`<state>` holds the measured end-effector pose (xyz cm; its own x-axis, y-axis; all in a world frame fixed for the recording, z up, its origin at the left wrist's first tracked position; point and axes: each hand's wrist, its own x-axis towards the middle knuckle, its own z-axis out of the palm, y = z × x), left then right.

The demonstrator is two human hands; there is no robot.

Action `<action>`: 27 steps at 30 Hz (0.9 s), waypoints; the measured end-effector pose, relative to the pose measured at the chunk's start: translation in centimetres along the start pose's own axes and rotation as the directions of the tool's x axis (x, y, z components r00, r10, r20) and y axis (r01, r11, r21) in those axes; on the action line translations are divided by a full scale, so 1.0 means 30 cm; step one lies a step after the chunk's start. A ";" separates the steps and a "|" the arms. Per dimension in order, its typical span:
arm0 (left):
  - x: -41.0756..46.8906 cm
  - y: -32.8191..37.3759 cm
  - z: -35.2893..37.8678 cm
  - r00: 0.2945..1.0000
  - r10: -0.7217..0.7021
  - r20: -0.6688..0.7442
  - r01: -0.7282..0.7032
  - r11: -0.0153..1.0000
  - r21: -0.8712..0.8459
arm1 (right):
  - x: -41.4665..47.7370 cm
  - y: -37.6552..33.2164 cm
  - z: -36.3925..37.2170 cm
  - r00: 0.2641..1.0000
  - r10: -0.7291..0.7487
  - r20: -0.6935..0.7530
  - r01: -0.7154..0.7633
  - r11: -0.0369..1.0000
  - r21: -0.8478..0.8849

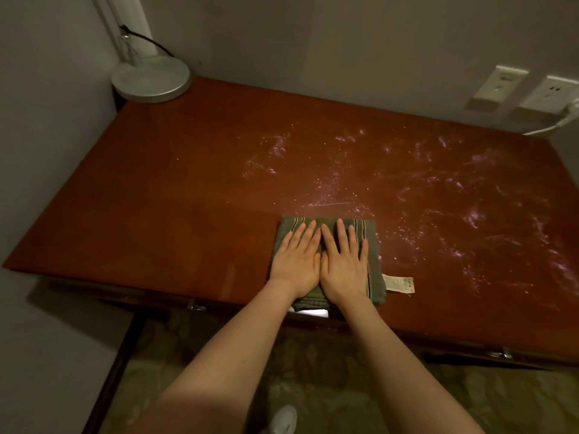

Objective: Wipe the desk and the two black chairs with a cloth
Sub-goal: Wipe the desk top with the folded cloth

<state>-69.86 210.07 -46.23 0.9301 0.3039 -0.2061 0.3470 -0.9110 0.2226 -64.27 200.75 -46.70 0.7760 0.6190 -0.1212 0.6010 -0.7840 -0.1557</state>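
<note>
A folded green striped cloth [376, 267] lies at the front edge of the red-brown desk [175, 189], about midway along it, with a white label [399, 284] sticking out at its near right corner. The left hand [296, 261] and right hand [344, 264] press flat on it side by side, thumbs touching, fingers straight and slightly apart. White powder [438, 189] streaks the desk's right half, and a round lamp base [151, 79] sits at the far left corner.

Dim, warm light; soft glare on the desk [188, 170]; wide-angle bending at edges
</note>
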 end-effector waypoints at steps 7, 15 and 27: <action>-0.120 -0.187 0.001 0.997 -0.069 -0.038 0.069 0.998 0.005 | -0.029 -0.210 0.038 0.994 -0.097 0.046 0.096 0.995 0.026; -0.223 -0.500 -0.048 0.985 -0.165 -0.044 0.165 0.986 0.006 | 0.020 -0.539 0.095 0.970 -0.236 0.061 0.232 0.971 0.061; -0.151 -0.881 -0.145 0.978 -0.192 -0.079 0.190 0.981 -0.034 | 0.230 -0.885 0.141 0.979 -0.191 -0.076 0.199 0.974 0.111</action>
<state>-82.73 233.97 -47.05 0.8527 0.4942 -0.1692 0.5212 -0.8267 0.2120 -75.68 226.03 -47.55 0.6590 0.7520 -0.0147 0.7182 -0.6351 -0.2844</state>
